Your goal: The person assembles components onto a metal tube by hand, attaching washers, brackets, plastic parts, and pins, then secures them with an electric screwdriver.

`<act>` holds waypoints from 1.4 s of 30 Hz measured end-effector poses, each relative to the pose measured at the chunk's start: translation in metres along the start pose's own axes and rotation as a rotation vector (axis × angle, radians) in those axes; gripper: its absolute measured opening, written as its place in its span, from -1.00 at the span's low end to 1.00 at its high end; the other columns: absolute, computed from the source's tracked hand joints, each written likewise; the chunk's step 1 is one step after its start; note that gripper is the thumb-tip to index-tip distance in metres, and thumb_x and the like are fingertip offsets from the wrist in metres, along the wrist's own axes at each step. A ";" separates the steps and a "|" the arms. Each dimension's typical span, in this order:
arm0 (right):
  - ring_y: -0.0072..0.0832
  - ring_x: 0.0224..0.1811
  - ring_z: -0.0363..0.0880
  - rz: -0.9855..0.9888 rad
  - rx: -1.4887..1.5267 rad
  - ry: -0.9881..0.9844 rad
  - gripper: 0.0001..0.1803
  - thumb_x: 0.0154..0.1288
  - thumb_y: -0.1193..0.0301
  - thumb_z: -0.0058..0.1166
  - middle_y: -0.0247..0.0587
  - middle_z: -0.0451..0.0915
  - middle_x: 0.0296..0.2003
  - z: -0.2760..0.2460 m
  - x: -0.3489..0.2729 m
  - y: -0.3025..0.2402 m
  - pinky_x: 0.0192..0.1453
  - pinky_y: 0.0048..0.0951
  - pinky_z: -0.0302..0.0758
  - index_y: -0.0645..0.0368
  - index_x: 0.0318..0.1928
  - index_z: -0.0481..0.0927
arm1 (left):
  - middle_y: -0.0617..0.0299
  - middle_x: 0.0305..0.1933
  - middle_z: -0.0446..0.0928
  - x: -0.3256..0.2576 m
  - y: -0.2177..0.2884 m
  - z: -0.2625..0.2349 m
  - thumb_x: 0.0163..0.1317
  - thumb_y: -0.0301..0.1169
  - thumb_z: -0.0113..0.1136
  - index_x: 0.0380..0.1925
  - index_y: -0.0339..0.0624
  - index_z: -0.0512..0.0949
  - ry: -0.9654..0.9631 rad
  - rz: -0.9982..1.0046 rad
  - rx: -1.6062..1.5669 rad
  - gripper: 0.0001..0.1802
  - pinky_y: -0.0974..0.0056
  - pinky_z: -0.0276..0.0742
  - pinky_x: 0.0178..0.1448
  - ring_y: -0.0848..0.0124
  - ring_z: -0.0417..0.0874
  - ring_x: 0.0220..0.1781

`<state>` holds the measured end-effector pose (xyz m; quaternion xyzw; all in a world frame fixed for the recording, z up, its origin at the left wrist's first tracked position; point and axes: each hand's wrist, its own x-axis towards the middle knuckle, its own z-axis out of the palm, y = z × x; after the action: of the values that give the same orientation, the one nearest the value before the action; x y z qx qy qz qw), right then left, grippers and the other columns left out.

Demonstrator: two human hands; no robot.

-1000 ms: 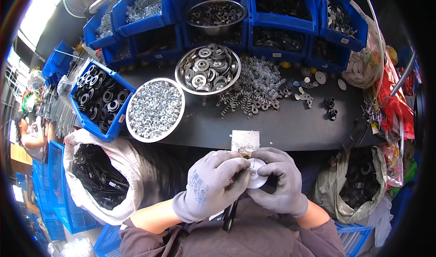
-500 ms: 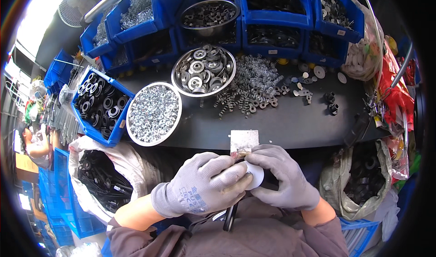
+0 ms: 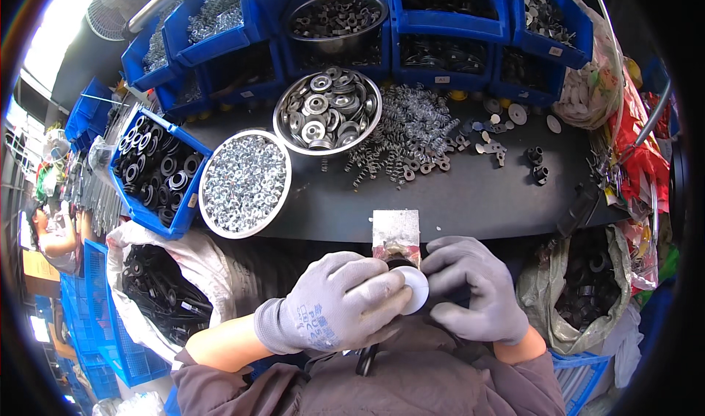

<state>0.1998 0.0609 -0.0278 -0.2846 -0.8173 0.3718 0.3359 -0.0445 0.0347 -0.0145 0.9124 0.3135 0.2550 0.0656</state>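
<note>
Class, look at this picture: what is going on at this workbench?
A person in grey gloves is working at the edge of a dark bench. The left hand and right hand together hold a white disc just below a small metal block. Behind lie loose springs and round pans of small metal parts.

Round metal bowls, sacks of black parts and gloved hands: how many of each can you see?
Round metal bowls: 3 – bowl of small shiny bits, bowl of washers, back bowl
Sacks: 2 – left sack, right sack
Gloved hands: 2 – left hand, right hand
Total: 7
</note>
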 end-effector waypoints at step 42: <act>-0.13 0.31 0.33 0.317 0.488 -0.034 0.11 -0.04 -0.25 0.24 0.08 0.35 0.24 0.023 0.009 0.018 0.36 -0.13 0.25 0.34 0.34 0.26 | 0.03 0.17 0.46 -0.050 -0.077 0.285 0.35 0.10 -0.05 0.30 -0.09 0.30 0.336 -0.883 -1.971 -0.33 0.04 0.55 0.16 0.14 0.57 0.10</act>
<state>0.1803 0.0680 -0.0506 -0.3133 -0.6544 0.6101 0.3185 0.0249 0.0769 -0.3030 0.2198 0.2761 0.4693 0.8094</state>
